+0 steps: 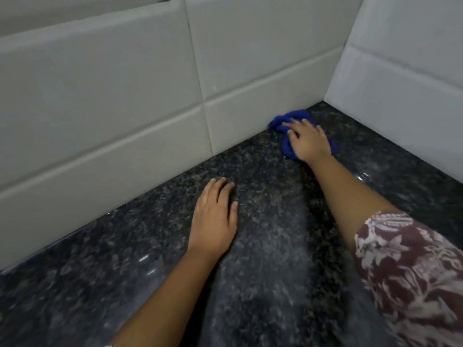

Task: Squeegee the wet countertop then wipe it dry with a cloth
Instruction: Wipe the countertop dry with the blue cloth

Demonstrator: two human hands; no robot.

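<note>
The dark speckled granite countertop [263, 246] fills the lower half of the view and shines in places. A bunched blue cloth [298, 116] lies at the far corner where the counter meets the tiled walls. My right hand [308, 141] presses down on the cloth, fingers spread over it and pointing toward the back wall. My left hand [214, 219] rests flat on the bare counter nearer to me, palm down, fingers loosely together, holding nothing. No squeegee is in view.
White tiled walls close the counter in: the back wall [112, 108] runs along the left and far side, and a side wall [400, 83] stands at the right. A few water drops [363, 176] glint by my right forearm.
</note>
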